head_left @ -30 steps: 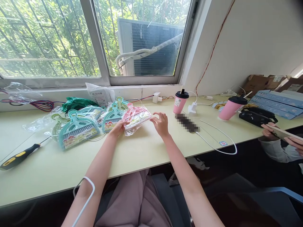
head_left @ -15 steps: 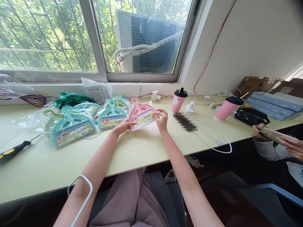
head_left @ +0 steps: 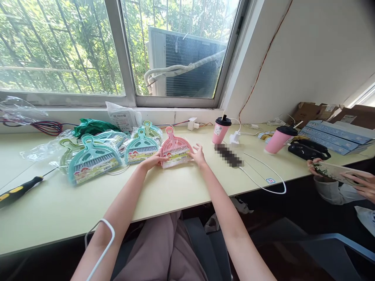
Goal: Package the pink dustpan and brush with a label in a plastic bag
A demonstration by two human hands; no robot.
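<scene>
A pink dustpan and brush set (head_left: 175,150) in clear wrapping lies on the table, its handle pointing at the window. My left hand (head_left: 155,160) grips its lower left edge. At its right edge is my right hand (head_left: 197,154), fingers spread, touching the wrapping. To the left lies a wrapped teal set (head_left: 141,148) with a green one (head_left: 151,128) behind it. Farther left, another teal set (head_left: 92,160) overlaps a green one (head_left: 66,146).
A screwdriver (head_left: 22,190) lies at the far left. Beyond my right hand are a pink cup (head_left: 221,130), a blurred dark object (head_left: 229,155) and a white cable (head_left: 271,164). Another person's hands (head_left: 359,181) hold a phone at the right.
The pink set has turned more upright and squared to me. My right hand's fingers have spread and moved off its front label to the edge.
</scene>
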